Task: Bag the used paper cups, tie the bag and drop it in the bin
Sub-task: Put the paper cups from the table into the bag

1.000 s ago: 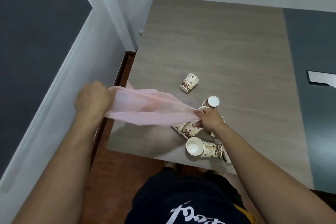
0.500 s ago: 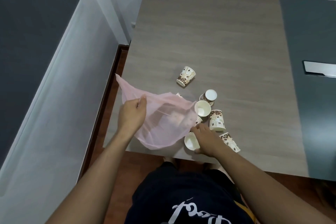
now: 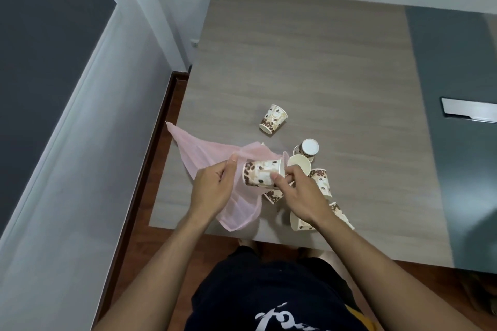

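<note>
One bean-print paper cup (image 3: 262, 175) sideways, pinched by right hand (image 3: 297, 194); left hand (image 3: 212, 191) grips thin pink bag (image 3: 212, 154).

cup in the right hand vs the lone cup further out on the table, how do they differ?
The held cup is off the table, pinched at its rim by the right hand, base pointing into the pink bag that the left hand holds; the lone cup lies untouched on the table. The held cup sits by the cluster; the lone cup lies apart. Both are on their sides, same coffee-bean print.
</note>
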{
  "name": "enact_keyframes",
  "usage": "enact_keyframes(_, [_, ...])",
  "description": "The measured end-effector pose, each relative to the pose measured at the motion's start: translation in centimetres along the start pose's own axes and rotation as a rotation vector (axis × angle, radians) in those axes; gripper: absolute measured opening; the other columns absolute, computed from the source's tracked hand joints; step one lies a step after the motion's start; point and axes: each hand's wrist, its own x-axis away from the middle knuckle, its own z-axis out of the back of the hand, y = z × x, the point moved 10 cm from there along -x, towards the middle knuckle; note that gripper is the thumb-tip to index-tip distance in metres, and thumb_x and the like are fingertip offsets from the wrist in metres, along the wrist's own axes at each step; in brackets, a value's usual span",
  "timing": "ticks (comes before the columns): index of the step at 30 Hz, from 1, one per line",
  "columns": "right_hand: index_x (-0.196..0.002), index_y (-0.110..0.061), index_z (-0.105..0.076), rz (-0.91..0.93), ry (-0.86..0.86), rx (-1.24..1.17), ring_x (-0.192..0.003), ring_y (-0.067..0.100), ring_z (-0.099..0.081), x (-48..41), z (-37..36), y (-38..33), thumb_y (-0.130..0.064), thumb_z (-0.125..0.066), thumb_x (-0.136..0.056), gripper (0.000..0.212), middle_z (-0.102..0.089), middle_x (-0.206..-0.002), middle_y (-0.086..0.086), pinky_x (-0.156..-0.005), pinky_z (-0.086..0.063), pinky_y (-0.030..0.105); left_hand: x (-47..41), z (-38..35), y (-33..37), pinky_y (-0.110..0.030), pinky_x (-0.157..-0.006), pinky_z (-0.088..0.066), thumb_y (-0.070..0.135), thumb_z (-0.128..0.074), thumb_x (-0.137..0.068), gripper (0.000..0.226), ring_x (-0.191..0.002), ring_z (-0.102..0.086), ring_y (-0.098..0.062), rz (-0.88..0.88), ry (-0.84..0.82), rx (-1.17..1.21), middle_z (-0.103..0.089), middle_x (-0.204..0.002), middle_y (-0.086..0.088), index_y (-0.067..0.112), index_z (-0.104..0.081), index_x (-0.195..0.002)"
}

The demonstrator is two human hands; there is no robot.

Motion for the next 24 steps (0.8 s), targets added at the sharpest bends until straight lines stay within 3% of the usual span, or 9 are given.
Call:
enact_keyframes(4, [-0.122, -0.036, -0.065, -0.009, -0.048, -0.114, -0.088, -0.005, -0.069, -0.6, -3.0, -3.0, -0.100, -0.051, -0.081, 0.077, -0.073, -0.099, -0.020, -0.072, -0.047, 0.024, 0.3, -0.1, 1.3, -0.013, -0.048, -0.037, 0.053, -0.050, -0.119, 0.050, -0.054, -0.060, -0.002, 0.010, 0.021, 0.121, -0.067, -0.058, 0.019, 0.042, -0.078, -0.078])
enact_keyframes(8, [-0.122, -0.032, -0.067, 0.023, -0.150, -0.038, -0.088, -0.003, -0.071, -2.0, -6.4, -4.2, -0.073, -0.074, -0.090, 0.052, -0.077, -0.100, -0.019, -0.074, -0.049, 0.026, 0.1, 0.3, 1.5, -0.016, -0.051, -0.038, 0.058, -0.050, -0.117, 0.061, -0.051, -0.051, -0.003, 0.079, 0.025, 0.239, -0.054, -0.051, 0.012, 0.033, -0.067, -0.064])
enact_keyframes(11, [-0.141, -0.022, -0.060, 0.058, -0.241, 0.011, -0.095, 0.000, -0.067, -2.3, -8.6, -4.7, -0.054, -0.084, -0.092, 0.064, -0.070, -0.108, -0.022, -0.084, -0.049, 0.025, 0.0, 0.0, 1.6, -0.035, -0.060, -0.040, 0.061, -0.051, -0.115, 0.071, -0.055, -0.046, -0.011, 0.114, -0.018, 0.287, -0.044, -0.053, 0.006, 0.009, -0.055, -0.067])
enact_keyframes(13, [-0.159, -0.016, -0.052, 0.092, -0.300, 0.066, -0.114, 0.008, -0.067, -2.3, -9.0, -5.2, -0.049, -0.089, -0.089, 0.085, -0.071, -0.132, -0.010, -0.100, -0.051, 0.028, 0.0, 0.4, 1.0, -0.035, -0.060, -0.038, 0.062, -0.051, -0.115, 0.071, -0.054, -0.044, -0.012, 0.146, -0.002, 0.295, -0.041, -0.051, 0.007, 0.011, -0.051, -0.065])
enact_keyframes(15, [-0.161, -0.018, -0.053, 0.111, -0.317, 0.097, -0.125, 0.012, -0.067, -2.3, -8.1, -5.3, -0.049, -0.092, -0.087, 0.089, -0.069, -0.143, -0.004, -0.112, -0.053, 0.033, 0.0, 1.0, 0.0, -0.033, -0.058, -0.041, 0.063, -0.051, -0.114, 0.067, -0.052, -0.046, -0.008, 0.189, 0.031, 0.292, -0.043, -0.049, 0.008, 0.017, -0.064, -0.068])
enact_keyframes(18, [-0.123, -0.022, -0.080, 0.161, -0.220, 0.114, -0.092, -0.008, -0.072, -3.5, -4.3, -4.3, -0.038, -0.084, -0.097, 0.030, -0.079, -0.112, -0.019, -0.087, -0.057, 0.024, 0.0, 1.7, -1.3, -0.034, -0.061, -0.040, 0.062, -0.051, -0.115, 0.067, -0.052, -0.045, -0.008, 0.214, 0.085, 0.255, -0.042, -0.049, 0.007, 0.024, -0.054, -0.059])
enact_keyframes(19, [-0.110, -0.022, -0.082, 0.150, -0.163, 0.119, -0.085, -0.006, -0.072, -4.0, -2.7, -3.5, -0.034, -0.079, -0.101, 0.015, -0.080, -0.101, -0.018, -0.083, -0.055, 0.025, 0.1, 1.8, -1.7, -0.034, -0.062, -0.040, 0.061, -0.051, -0.115, 0.068, -0.053, -0.045, -0.010, 0.222, 0.093, 0.249, -0.041, -0.049, 0.007, 0.025, -0.050, -0.057])
enact_keyframes(21, [-0.104, -0.018, -0.079, 0.102, -0.010, 0.162, -0.091, 0.011, -0.074, -5.1, 0.9, -1.7, -0.026, -0.073, -0.105, 0.010, -0.080, -0.101, -0.006, -0.088, -0.057, 0.033, 0.2, 1.6, -2.1, -0.036, -0.062, -0.039, 0.061, -0.051, -0.115, 0.069, -0.053, -0.044, -0.014, 0.237, 0.085, 0.248, -0.040, -0.049, 0.007, 0.023, -0.046, -0.057])
enact_keyframes(24, [-0.141, -0.012, -0.065, 0.033, 0.014, 0.396, -0.123, 0.034, -0.067, -6.9, 2.9, 0.9, -0.016, -0.072, -0.101, 0.041, -0.064, -0.140, 0.013, -0.106, -0.055, 0.045, 0.5, 1.3, -2.6, -0.038, -0.064, -0.040, 0.063, -0.051, -0.114, 0.072, -0.057, -0.049, -0.018, 0.253, 0.077, 0.239, -0.044, -0.052, 0.005, 0.007, -0.051, -0.068])
